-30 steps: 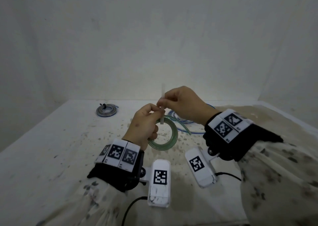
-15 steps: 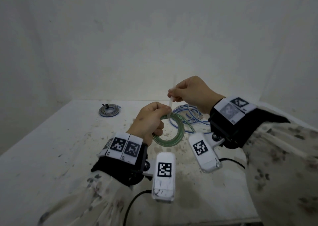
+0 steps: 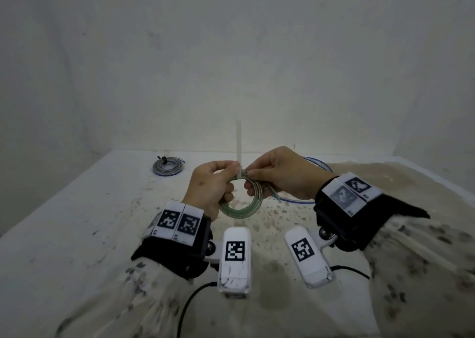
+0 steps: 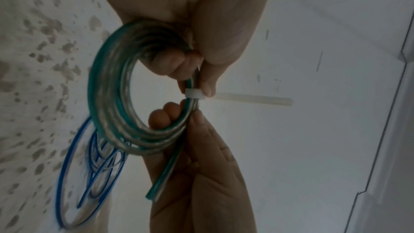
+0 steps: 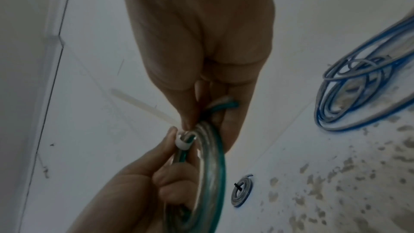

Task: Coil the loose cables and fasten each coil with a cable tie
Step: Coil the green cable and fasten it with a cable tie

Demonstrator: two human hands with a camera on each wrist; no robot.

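Plainly the green coil (image 3: 241, 201) is light and springy, its glossy jacket likely slippery, so it is best pinched right beside the white cable tie (image 3: 239, 152), held above the bench (image 3: 77, 235) middle. The left hand (image 3: 209, 188) grips the coil at the tie; the right hand (image 3: 281, 175) pinches the strands beside it. Compared with 0.5 s earlier, the right hand has let go of the tie's tail and dropped to the coil.

Dim, flat, greenish lighting is recorded throughout. Soft shadows are cast on the desk (image 3: 77, 235) near the wrists. Wrist views are blurred, smeared and bowed at the edges.
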